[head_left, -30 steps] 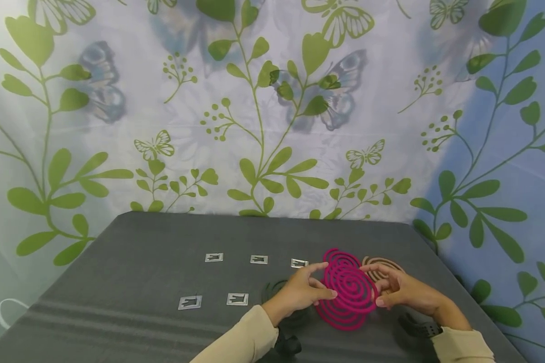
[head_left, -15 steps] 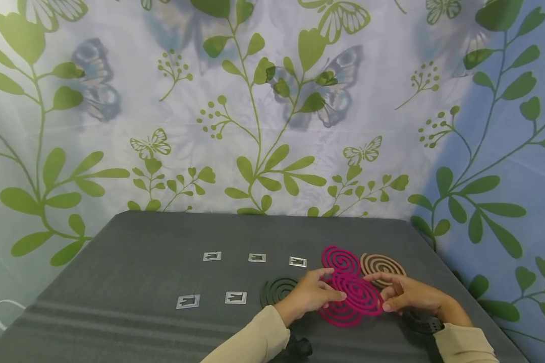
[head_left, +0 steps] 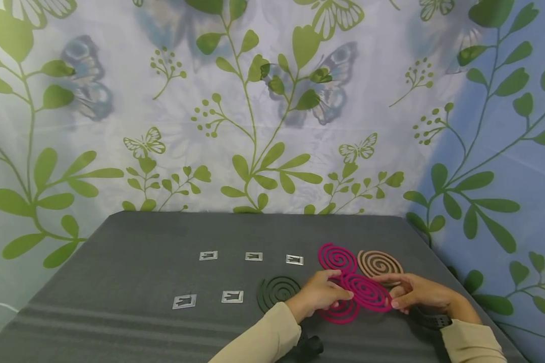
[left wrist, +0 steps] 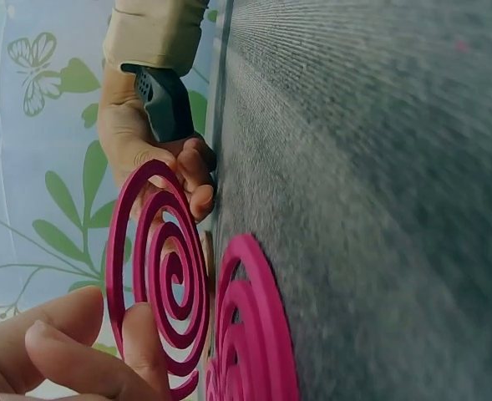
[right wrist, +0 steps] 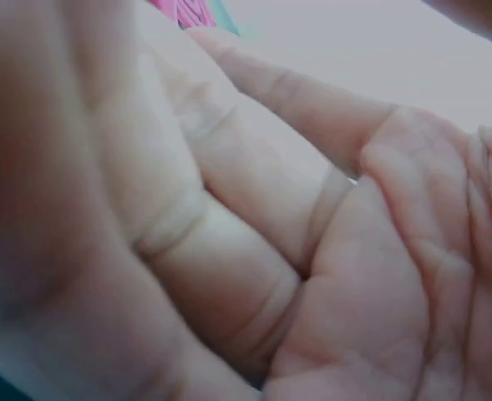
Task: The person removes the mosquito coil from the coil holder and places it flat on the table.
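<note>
A pink mosquito coil (head_left: 367,291) is held a little above the table, tilted, between both hands. My left hand (head_left: 319,295) pinches its left edge with thumb and finger. At the right edge, my right hand (head_left: 420,293) pinches it between thumb and fingers. In the left wrist view the raised coil (left wrist: 114,259) stands apart from another pink coil (left wrist: 266,322) lying on the cloth. Beneath the held coil lies a pink coil (head_left: 340,318), partly hidden, and behind it another pink one (head_left: 330,267). My right palm and fingers fill the right wrist view, with a scrap of pink at the top.
Just behind the right hand lies a brown coil (head_left: 363,263). A dark green coil (head_left: 262,297) rests left of the left hand. Several metal coil stands (head_left: 232,297) are spread in two rows on the grey tabletop (head_left: 118,282). A patterned curtain (head_left: 186,126) hangs behind.
Both hands have moved slightly right with the pink coil. The coil has tilted from facing the camera to a flatter angle. More of the green and brown coils shows now.
</note>
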